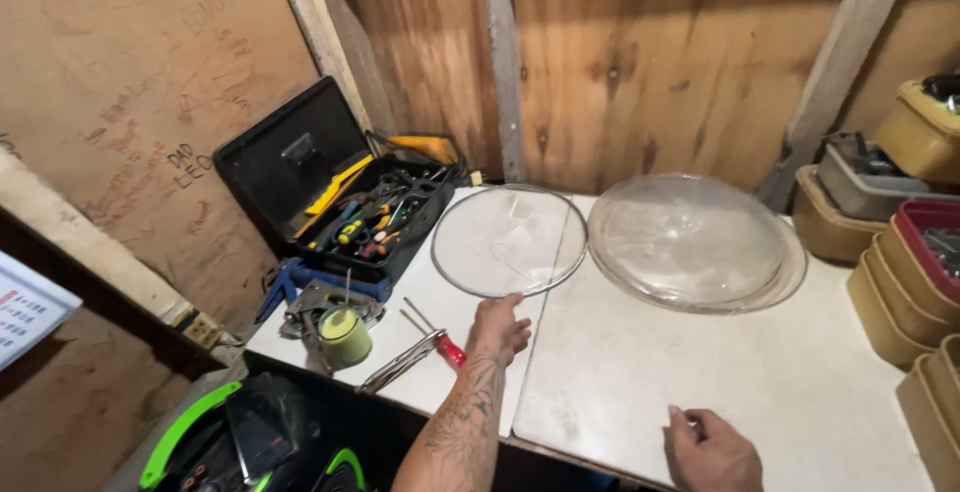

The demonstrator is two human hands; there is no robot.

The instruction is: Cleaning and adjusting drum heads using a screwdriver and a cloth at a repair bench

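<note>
Near me, my right hand (pixel 712 449) rests on the white table (pixel 760 372), fingers curled, holding nothing. My left hand (pixel 500 330) reaches far, fingers spread, fingertips touching the rim of a flat round glass lid (pixel 508 240). Right of it sits a clear dome (pixel 690 240). Left lies a red-handled screwdriver (pixel 440 340) and an open toolbox (pixel 340 202).

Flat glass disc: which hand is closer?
Left. The left hand has its fingertips at the near rim of the flat glass disc. The right hand rests on the white table near its front edge, well clear of the disc.
</note>
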